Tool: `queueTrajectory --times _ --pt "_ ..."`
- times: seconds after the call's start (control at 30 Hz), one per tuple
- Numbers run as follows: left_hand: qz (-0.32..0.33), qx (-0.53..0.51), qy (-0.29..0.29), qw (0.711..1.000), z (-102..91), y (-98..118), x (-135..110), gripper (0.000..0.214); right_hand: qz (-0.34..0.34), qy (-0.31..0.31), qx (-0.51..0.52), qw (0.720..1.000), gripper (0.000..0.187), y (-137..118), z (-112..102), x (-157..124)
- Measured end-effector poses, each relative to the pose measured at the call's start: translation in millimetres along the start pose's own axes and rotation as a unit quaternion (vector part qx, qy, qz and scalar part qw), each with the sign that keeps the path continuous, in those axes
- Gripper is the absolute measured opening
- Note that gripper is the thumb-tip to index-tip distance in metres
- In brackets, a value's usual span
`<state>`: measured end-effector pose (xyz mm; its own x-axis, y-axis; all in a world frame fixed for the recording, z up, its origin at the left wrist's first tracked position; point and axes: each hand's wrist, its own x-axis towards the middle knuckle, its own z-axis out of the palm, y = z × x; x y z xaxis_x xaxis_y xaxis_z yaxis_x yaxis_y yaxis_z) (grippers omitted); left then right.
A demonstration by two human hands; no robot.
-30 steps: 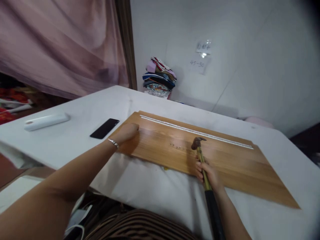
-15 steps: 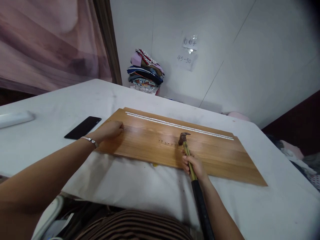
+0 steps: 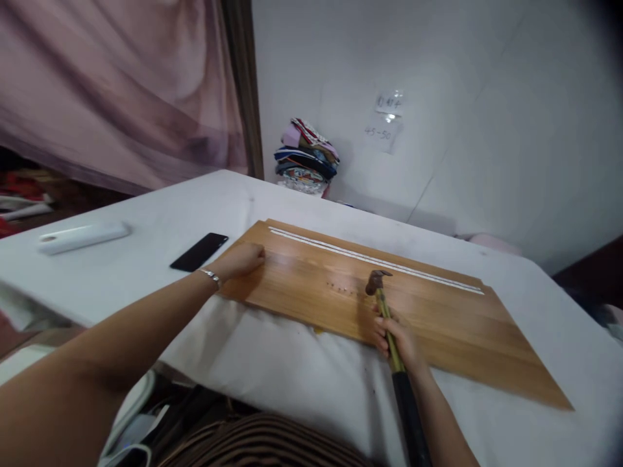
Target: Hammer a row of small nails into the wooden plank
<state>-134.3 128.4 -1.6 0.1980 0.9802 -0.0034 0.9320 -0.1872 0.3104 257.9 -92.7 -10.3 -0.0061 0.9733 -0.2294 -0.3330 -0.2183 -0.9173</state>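
Note:
A long wooden board (image 3: pixel 438 331) lies on the white table, with two pale marked strips (image 3: pixel 389 261) running along its far side. My right hand (image 3: pixel 395 337) is wrapped round the handle of a claw hammer (image 3: pixel 383 301). The rusty hammer head hovers close above or rests on the board; I cannot tell which. Left of the head, several small nails (image 3: pixel 345 289) form a row in the middle of the board. At the board's left end is my left hand (image 3: pixel 247 258), fingers closed together. Whatever sits between its fingertips is hidden.
A black phone (image 3: pixel 199 251) lies left of the board, and a white elongated object (image 3: pixel 84 237) lies farther left on the table (image 3: pixel 195 201). Folded clothes (image 3: pixel 306 159) are stacked at the back by the wall. A pink curtain (image 3: pixel 121 84) hangs at the left.
The view has turned to the left, so everything appears shifted right and slightly lower. Both hands and the hammer keep nearly the same places over the board.

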Motion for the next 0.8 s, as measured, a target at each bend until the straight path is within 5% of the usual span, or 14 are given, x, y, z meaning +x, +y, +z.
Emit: queueTrajectory --times 0.4,0.8 --pt "-0.006 -0.122 -0.007 0.992 -21.2 12 -18 0.029 0.023 0.031 -0.018 0.999 0.049 -15 16 -8" --pt "0.034 -0.132 -0.043 0.990 -13.4 66 -37 0.019 0.033 0.039 -0.015 0.999 0.048 -23 25 -10"
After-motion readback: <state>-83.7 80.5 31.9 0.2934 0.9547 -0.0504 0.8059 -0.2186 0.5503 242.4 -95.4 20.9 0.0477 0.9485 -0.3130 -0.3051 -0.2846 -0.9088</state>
